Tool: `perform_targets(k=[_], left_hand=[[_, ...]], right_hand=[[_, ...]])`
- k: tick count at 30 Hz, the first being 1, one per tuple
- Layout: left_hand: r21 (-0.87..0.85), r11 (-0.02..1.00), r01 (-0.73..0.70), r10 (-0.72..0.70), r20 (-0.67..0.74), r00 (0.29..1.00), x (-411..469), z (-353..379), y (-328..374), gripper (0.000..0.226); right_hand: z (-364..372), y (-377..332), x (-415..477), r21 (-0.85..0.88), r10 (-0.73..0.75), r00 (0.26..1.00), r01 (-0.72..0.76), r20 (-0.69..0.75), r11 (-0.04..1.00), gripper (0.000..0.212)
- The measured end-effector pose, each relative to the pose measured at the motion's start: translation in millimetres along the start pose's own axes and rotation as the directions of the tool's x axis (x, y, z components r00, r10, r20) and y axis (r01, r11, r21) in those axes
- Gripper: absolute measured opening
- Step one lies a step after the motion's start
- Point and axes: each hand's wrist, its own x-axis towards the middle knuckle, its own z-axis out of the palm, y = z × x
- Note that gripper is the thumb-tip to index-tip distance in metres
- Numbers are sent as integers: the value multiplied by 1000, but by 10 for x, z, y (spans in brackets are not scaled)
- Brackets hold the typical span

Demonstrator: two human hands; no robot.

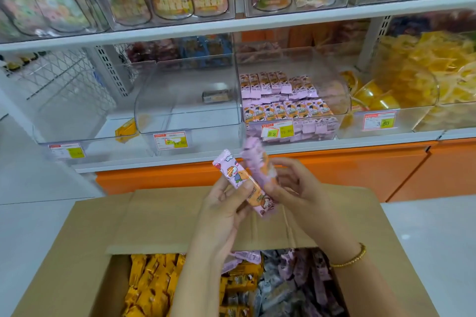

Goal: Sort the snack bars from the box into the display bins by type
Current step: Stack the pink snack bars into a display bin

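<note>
The sorting is in mid-step. The left hand is pinching a pink snack bar between thumb and curled fingers. The right hand is gripping a second pink bar, which is blurred, with its fingers curled round it. Both hands are hovering above the open box, which is holding yellow, pink and dark bars. Next, these bars are probably going into the clear bin already stocked with matching pink ones, calling for a reach forward and up over its front wall.
</note>
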Motion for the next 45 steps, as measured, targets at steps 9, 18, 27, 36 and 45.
perform_targets(k=[9, 18, 27, 36, 45], left_hand=[[204, 956, 213, -237, 99, 966, 251, -259, 200, 30], [322, 896, 305, -366, 149, 919, 422, -78, 245, 38], [200, 953, 228, -217, -76, 973, 595, 227, 134, 7], [374, 927, -35, 23, 37, 999, 1212, 678, 318, 18], [890, -242, -386, 130, 424, 896, 1610, 414, 219, 45]], right_hand=[[-512, -353, 301, -581, 13, 967, 142, 255, 801, 48], [-173, -597, 523, -822, 66, 910, 336, 409, 459, 57], [-119, -457, 438, -742, 5, 998, 40, 58, 670, 42], [-359, -262, 927, -724, -161, 962, -51, -221, 688, 76], [-1103, 164, 2714, -832, 29, 878, -463, -478, 306, 45]])
